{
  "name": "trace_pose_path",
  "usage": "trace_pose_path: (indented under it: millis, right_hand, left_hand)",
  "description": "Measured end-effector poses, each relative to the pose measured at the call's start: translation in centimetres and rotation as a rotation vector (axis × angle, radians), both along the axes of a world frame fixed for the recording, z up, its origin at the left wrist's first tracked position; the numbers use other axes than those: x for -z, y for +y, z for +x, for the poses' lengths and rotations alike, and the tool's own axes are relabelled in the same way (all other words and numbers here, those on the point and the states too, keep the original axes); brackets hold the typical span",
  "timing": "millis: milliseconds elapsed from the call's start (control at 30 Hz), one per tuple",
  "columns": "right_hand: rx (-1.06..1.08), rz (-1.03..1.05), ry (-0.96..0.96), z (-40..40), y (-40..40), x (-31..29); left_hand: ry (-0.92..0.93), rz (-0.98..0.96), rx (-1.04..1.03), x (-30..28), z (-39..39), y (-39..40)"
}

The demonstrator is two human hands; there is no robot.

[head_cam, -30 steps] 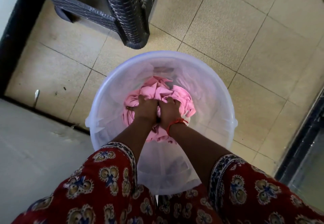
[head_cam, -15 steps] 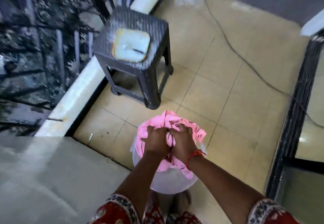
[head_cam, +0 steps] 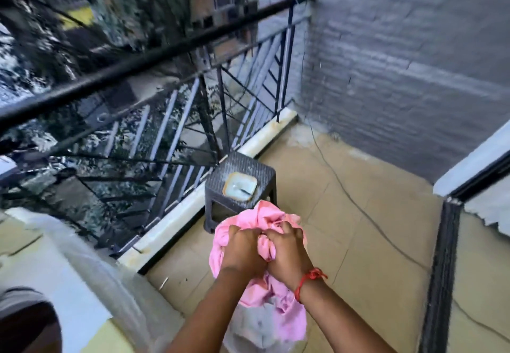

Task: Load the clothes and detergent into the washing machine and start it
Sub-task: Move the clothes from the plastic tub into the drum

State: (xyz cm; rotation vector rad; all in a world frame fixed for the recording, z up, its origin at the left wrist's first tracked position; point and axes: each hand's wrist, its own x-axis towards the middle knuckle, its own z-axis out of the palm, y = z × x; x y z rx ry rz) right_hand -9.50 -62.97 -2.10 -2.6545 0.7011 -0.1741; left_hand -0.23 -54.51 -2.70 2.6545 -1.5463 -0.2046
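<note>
Both hands grip a bunched pink cloth (head_cam: 265,221) held in the air at lower centre. My left hand (head_cam: 242,247) clenches its left side and my right hand (head_cam: 288,247), with a red thread on the wrist, clenches its right side. The cloth hangs down to about (head_cam: 289,322). Below it the white translucent bucket (head_cam: 248,330) shows only partly, blurred. At the lower left lies the washing machine's white top (head_cam: 69,278), with a dark round opening (head_cam: 24,325) at the corner.
A dark wicker stool (head_cam: 240,184) stands by the railing with a pale square dish (head_cam: 239,187) on it. A black metal railing (head_cam: 154,120) runs along the left. A grey brick wall is behind, a dark door frame (head_cam: 441,269) at right, and a thin cable (head_cam: 358,206) on the tiled floor.
Both hands lifted the pink cloth out of the bucket and raised it. The view swung up from the bucket to the railing and wall, and the washing machine top came into sight.
</note>
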Motion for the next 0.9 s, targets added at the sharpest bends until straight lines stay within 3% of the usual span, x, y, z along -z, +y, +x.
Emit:
trace_pose_path:
  millis: [233, 467, 733, 900]
  right_hand:
    - [-0.121, -0.103, -0.172, 2.7, 1.5, -12.3]
    - [-0.254, -0.158, -0.282, 8.6, 7.4, -21.5]
    - [-0.514, -0.147, -0.398, 14.5, 23.5, -28.5]
    - [-0.687, -0.103, -0.46, 17.9, 37.2, -30.3]
  left_hand:
    - [-0.075, -0.247, -0.151, -12.0, 2.1, 2.4]
    - [-0.213, -0.336, -0.312, -23.0, 5.4, 10.1]
    - [-0.425, -0.436, -0.563, -29.8, 7.7, 28.1]
    - [-0.571, -0.367, -0.7, -32.4, 8.5, 42.1]
